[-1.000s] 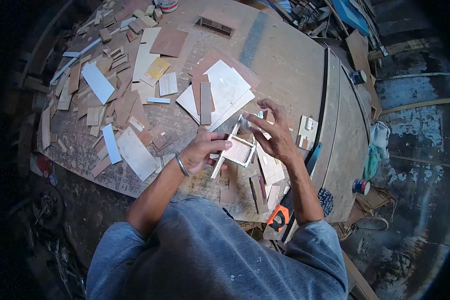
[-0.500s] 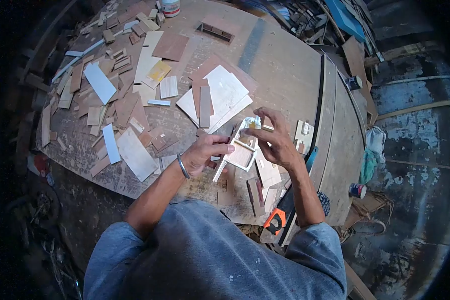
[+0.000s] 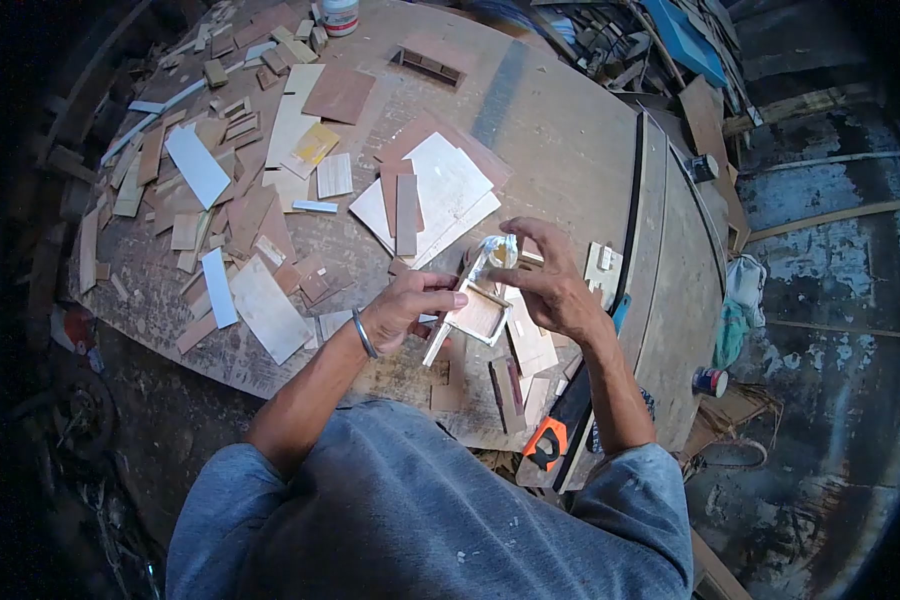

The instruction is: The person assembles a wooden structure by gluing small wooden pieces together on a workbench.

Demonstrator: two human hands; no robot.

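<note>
My left hand [image 3: 410, 308] grips a small wooden box frame [image 3: 478, 312] by its left side, thumb on top. The frame has a pale panel inside, light edges and a strip sticking out toward me. My right hand [image 3: 560, 288] is at the frame's upper right, fingers apart and bent. One fingertip is at the frame's top edge; whether it touches is hard to tell. Just beyond the frame, partly behind my fingers, is a crumpled silvery wrapping [image 3: 493, 252] with something yellowish in it. Thin wood pieces [image 3: 532, 335] lie under and beside the frame.
Wood offcuts [image 3: 260, 215] cover the left of the worktable [image 3: 560, 120]. White sheets [image 3: 445, 180] lie beyond my hands. An orange-handled saw [image 3: 547, 442] rests near my right forearm. A slotted wooden piece [image 3: 428, 66] and a white tub [image 3: 340, 16] stand at the back.
My right hand has shifted slightly down, its fingertip moving from beside the silvery wrapping to the frame's top edge. My left hand keeps hold of the frame, nearly still.
</note>
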